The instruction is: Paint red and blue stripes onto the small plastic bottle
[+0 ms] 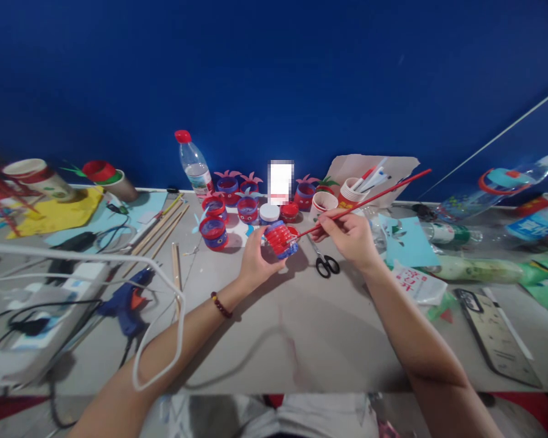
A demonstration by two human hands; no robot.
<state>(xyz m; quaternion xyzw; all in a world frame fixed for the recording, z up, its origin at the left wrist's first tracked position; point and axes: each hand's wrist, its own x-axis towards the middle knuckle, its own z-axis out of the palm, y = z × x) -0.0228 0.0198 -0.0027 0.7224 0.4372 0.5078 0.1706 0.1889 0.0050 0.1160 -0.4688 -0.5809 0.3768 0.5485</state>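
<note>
My left hand [254, 263] is closed around a small red-and-blue painted cup [279, 239], tilted on its side above the table. Its ribbed wall is red, with blue at the edges. Between the fingers of my right hand [347, 236] is a long red paintbrush [383, 193], its tip at the cup's red surface. Just behind the cup stand a white-lidded jar [269, 213] and a red paint jar [289, 211]. Black-handled scissors [327, 266] lie below my right hand. Several painted cups with eyes, such as a red-and-blue one [214, 233], stand to the left.
A red-capped bottle [194, 164] stands at the back. Paper cups [324, 202] and pens are behind my right hand. On the left are wooden sticks [158, 228], a blue glue gun [130, 301], a power strip [50, 328] and a looping white cable [180, 328]. A phone [495, 334] lies right.
</note>
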